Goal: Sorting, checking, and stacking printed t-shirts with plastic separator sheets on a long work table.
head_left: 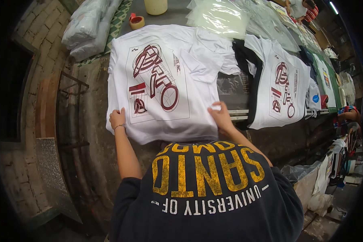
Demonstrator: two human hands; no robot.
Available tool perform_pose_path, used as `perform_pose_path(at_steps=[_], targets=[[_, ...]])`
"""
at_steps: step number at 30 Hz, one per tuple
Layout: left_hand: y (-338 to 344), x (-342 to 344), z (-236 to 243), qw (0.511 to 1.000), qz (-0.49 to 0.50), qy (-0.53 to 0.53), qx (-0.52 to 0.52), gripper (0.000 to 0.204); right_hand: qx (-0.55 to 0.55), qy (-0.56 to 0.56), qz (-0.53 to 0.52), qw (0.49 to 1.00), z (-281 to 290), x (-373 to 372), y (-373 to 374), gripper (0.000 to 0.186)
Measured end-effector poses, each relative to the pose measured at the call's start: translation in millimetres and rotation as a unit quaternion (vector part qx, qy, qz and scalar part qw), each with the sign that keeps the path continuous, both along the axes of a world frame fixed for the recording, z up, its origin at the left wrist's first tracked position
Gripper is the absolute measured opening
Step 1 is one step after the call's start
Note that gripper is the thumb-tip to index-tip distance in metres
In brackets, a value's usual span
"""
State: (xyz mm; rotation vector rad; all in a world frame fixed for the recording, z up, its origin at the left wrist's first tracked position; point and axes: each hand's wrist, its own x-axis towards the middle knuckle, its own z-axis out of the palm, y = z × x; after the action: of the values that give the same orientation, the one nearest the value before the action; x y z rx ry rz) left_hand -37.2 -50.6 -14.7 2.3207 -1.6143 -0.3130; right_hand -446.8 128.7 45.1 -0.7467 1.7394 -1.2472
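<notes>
A white T-shirt [161, 121] with a maroon line-drawn print lies spread toward me on the worktable, its sleeves bunched at the top right. My left hand [117, 118] has its fingers closed on the shirt's lower left edge. Opposite it, my right hand [218, 115] grips the fabric at the right edge. A second white shirt [298, 97] with a similar print lies to the right, with black fabric [252, 117] along its left side.
Behind are a tape roll [136, 22], a pale container [156, 5] and clear plastic sheets [218, 16]. White wrapped bundles [84, 30] sit at back left, beside a block wall [32, 32]. Other people [310, 12] appear at top right and far right [347, 115].
</notes>
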Motion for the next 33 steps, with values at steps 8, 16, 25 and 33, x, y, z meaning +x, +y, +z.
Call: perform_pose_path(at_steps=[8, 16, 25, 33], targets=[[0, 18, 24, 0.798, 0.113, 0.592, -0.034, 0.027, 0.096, -0.156, 0.106, 0.977, -31, 2, 16, 0.027], [14, 141, -13, 0.939, 0.016, 0.334, -0.086, 0.03, 0.052, -0.114, 0.105, 0.987, -48, 52, 18, 0.019], [25, 108, 0, 0.945, -0.038, 0.284, -0.156, 0.016, -0.103, 0.276, 0.166, 0.941, -26, 61, 1, 0.013], [38, 92, -9, 0.993, 0.026, 0.03, -0.113, 0.023, -0.158, -0.136, 0.115, 0.971, 63, 53, -20, 0.013]])
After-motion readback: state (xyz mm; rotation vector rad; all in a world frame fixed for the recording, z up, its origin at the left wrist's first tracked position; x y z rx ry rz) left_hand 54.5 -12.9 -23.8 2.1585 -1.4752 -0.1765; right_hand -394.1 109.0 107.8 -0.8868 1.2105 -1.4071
